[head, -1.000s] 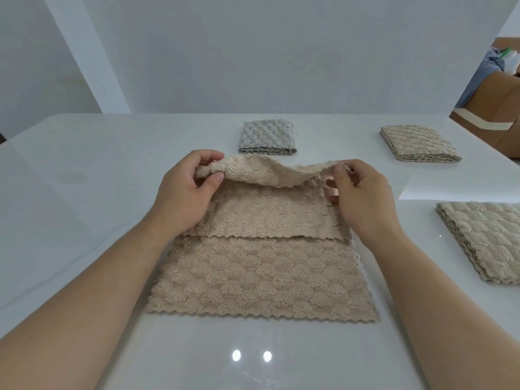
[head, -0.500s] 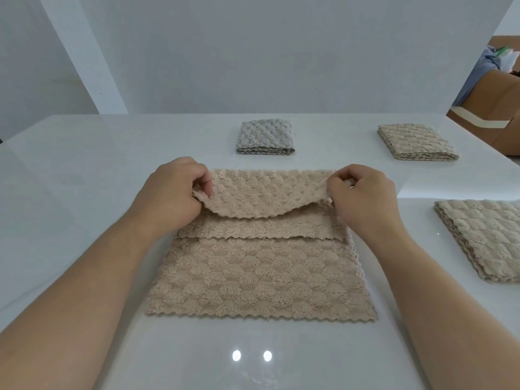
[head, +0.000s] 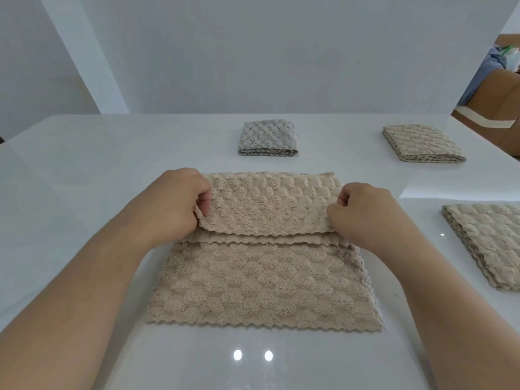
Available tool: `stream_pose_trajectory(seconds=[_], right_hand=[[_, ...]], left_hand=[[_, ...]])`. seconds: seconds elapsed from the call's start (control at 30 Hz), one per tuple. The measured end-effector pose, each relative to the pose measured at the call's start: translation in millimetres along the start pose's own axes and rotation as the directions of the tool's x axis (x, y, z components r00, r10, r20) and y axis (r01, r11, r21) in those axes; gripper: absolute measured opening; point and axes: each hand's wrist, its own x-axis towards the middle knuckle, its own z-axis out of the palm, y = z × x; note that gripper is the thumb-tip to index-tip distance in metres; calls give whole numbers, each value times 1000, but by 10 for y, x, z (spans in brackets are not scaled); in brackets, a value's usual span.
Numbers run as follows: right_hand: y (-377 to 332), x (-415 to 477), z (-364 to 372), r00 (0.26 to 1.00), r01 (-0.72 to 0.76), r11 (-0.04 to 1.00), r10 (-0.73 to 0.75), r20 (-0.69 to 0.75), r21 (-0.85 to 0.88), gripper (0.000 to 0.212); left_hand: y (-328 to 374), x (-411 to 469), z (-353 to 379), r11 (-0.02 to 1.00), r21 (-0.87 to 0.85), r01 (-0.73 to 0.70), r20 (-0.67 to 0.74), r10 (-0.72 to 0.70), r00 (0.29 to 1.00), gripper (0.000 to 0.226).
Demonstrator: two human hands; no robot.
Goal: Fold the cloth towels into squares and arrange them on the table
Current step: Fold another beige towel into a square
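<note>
The beige towel [head: 261, 282] lay in the middle of the white table [head: 84, 170]. The left hand [head: 174, 205] and the right hand [head: 364, 213] each pinched a corner of its far flap, which was folded over toward the near side.

The left hand [head: 174, 204] and right hand [head: 363, 212] come back toward the person, pulling the far edge of the beige towel [head: 264, 282] over. The flap [head: 267, 206], arched high a second ago, now lies almost flat across the middle, its wavy edge nearly reaching the layer below.
</note>
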Motion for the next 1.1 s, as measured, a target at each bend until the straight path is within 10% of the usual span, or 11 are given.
stream_pose_trajectory(seconds=[1.1], right_hand=[[-41,-50,-39,1000,-19,980,22,15,-196,10]], left_hand=[[105,-57,-30,970,243,23,158,-63,986,28]])
